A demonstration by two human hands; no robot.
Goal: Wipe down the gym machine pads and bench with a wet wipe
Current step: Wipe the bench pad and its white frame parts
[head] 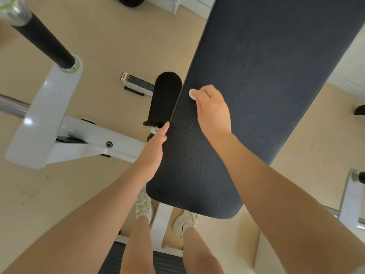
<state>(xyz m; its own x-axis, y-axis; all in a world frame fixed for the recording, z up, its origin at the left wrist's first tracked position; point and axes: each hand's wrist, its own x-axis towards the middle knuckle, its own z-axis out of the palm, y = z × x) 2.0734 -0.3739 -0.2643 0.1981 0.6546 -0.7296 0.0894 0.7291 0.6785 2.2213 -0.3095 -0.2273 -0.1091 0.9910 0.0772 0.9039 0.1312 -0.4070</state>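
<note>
Bench wiping under way: right hand [212, 107] pinches the wet wipe [192, 94] against the bench pad [266, 76] near its 9 o'clock edge. Left hand [156, 149], fingers straight, braces that edge. Next: stroke across toward 3 o'clock.

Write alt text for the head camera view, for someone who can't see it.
Seen from above, a person's right hand presses a white wet wipe onto a long dark bench pad, while the left hand rests along the pad's left edge. A white machine frame stands on the beige floor to the left.
</note>
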